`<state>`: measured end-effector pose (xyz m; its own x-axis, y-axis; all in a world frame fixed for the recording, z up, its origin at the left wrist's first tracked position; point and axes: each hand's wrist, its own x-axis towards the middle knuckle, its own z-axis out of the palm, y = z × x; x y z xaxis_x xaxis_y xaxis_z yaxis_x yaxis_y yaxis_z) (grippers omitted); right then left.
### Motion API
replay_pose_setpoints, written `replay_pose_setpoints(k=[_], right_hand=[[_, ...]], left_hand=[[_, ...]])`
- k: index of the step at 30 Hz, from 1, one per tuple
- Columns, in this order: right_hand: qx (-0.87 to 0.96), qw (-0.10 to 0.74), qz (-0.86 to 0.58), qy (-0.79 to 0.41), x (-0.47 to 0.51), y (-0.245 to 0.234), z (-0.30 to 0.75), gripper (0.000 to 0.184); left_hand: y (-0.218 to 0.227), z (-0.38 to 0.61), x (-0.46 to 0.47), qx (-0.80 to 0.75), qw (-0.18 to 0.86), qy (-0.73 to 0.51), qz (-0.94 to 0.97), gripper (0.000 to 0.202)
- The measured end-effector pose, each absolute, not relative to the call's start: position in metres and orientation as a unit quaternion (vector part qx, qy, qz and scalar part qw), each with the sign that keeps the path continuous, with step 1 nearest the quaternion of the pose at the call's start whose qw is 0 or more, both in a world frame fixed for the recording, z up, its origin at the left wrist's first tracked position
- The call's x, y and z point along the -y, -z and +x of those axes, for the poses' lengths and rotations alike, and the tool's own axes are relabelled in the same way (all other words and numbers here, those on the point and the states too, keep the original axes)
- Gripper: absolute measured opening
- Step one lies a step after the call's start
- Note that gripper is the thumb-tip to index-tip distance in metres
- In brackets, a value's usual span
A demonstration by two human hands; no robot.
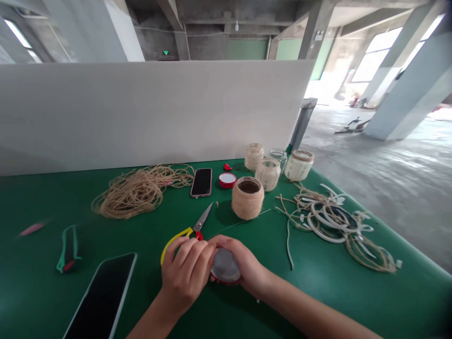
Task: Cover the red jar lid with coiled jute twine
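Low over the front of the green table, my right hand [249, 263] grips a round jar lid [226, 266] with a grey face and red rim. My left hand [189, 268] is closed against the lid's left edge, its fingertips meeting those of my right hand; anything small between them is hidden. Just behind my left hand lie scissors [203, 219] with yellow and red handles, partly covered by it. Farther back stands a twine-wrapped jar [247, 197], upright and uncovered. A second red-rimmed lid [228, 180] rests beyond it, white side up.
Loose twine [137, 190] is heaped at back left beside a phone [201, 182]. Several jars [268, 174] stand at back right. Tangled cords [332, 216] lie right. A green-handled tool [68, 249] and a larger dark-screened device [102, 296] are left. A white partition [151, 113] borders the table's back.
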<state>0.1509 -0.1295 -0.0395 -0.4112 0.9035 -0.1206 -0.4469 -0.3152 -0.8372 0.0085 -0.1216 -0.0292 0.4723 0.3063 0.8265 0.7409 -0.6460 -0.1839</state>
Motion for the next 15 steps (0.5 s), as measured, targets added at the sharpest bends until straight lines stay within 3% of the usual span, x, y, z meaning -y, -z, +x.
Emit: replay_pose_setpoints(k=[9,15], right_hand=[[0.414,0.433,-0.308,-0.739,0.1275,0.034,0.1546,0.032],[0.439,0.449,-0.299,-0.718,0.1232,0.0304,0.1598,0.022]], left_hand=[[0.0275,0.0086,0.1213,0.343,0.252,0.429,-0.797,0.021],[0.0267,0.0081,0.1147,0.348,0.197,0.417,-0.816,0.024]])
